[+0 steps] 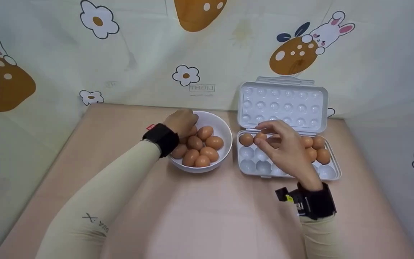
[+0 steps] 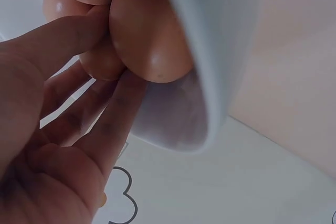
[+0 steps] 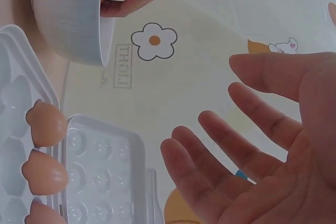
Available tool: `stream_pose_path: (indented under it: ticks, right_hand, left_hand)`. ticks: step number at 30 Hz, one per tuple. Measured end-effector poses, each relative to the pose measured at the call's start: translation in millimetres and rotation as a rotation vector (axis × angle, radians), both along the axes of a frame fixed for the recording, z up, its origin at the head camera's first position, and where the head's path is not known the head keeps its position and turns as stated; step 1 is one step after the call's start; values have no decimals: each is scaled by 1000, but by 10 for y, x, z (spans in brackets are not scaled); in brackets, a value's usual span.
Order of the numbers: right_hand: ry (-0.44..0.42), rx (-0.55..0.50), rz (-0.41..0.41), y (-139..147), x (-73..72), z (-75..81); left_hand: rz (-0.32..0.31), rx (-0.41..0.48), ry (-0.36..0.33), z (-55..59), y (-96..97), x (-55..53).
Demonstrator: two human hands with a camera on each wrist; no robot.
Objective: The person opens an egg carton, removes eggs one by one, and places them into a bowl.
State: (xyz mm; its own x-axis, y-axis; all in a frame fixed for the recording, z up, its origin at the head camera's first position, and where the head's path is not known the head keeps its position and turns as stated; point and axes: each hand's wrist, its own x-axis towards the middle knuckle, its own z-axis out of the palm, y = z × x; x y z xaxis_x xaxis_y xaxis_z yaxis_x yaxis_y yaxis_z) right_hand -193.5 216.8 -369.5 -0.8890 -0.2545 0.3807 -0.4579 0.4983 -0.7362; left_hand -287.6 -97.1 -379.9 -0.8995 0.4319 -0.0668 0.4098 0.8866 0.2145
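Note:
My left hand reaches over the far left rim of a white bowl that holds several brown eggs. In the left wrist view, thumb and fingers close around an egg low among the others, with a larger egg right at the fingertips against the bowl wall. My right hand hovers over an open egg carton, fingers spread and loosely bent, holding nothing. Brown eggs sit in the carton's back row at left, and more eggs at right. The hand hides part of the middle.
The carton's dimpled lid stands raised at the back, near the curtain printed with flowers and rabbits. Bowl and carton stand side by side on a pinkish table, with a narrow gap between them.

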Motion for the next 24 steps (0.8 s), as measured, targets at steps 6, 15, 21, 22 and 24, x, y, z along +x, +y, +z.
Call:
stream_pose_path:
  ticks: [6, 15, 21, 22, 24]
  right_hand:
    - [29, 78, -31, 67, -14, 0]
    - [69, 278, -149, 320, -47, 28]
    - [32, 330, -195, 481, -60, 6]
    - [25, 338, -193, 506, -66, -3]
    - [13, 366, -198, 547, -76, -18]
  left_hand:
    - [4, 31, -13, 53, -40, 19]
    - [2, 135, 80, 164, 8, 189]
    - [-27, 264, 166, 206, 123, 414]
    - [-32, 276, 183, 206, 146, 447]
    - [-40, 301, 207, 200, 188, 507]
